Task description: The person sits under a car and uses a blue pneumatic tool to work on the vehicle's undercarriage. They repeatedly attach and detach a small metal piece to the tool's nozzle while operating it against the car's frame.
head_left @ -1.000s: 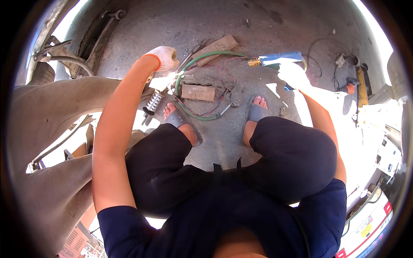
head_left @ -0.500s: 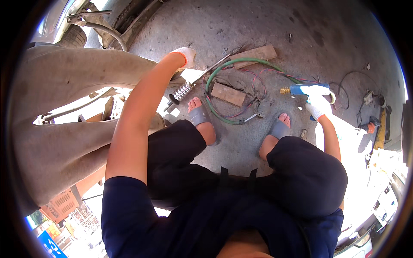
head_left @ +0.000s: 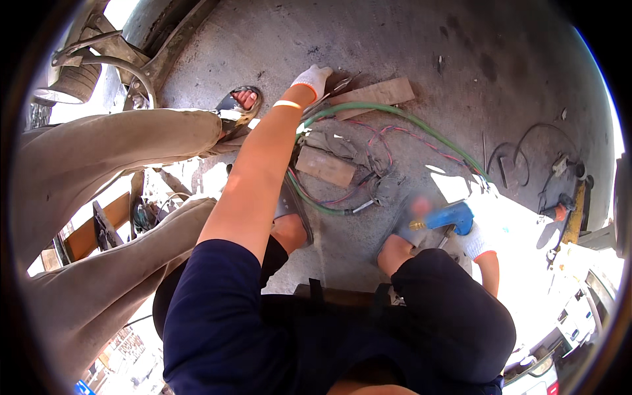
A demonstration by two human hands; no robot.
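Note:
My left hand [head_left: 315, 80], in a white glove, reaches far forward over the floor. It is beside a slim metal rod [head_left: 321, 100] and a small metal tool [head_left: 342, 84]. Its back faces up and its fingers are mostly hidden, so its grip does not show. At the right, my gloved right hand [head_left: 475, 241] is closed around the handle of a blue pistol-shaped gun [head_left: 450, 218]. The gun's brass tip points left, above my right foot. A green hose [head_left: 411, 115] curves across the floor between my arms, with red and dark wires beside it.
One wooden board [head_left: 375, 96] lies beyond the hose; a wooden block [head_left: 325, 166] lies inside its loop. At the left, another person's tan-trousered leg [head_left: 151, 138] and sandalled foot [head_left: 245, 99] are close to my arm. Black cable [head_left: 526, 141] and a yellow bar [head_left: 578, 210] are at the right.
My left hand has moved forward and right, its forearm now covering the coil spring seen before. My right hand has brought the blue gun nearer to me. Another person's foot has come into view.

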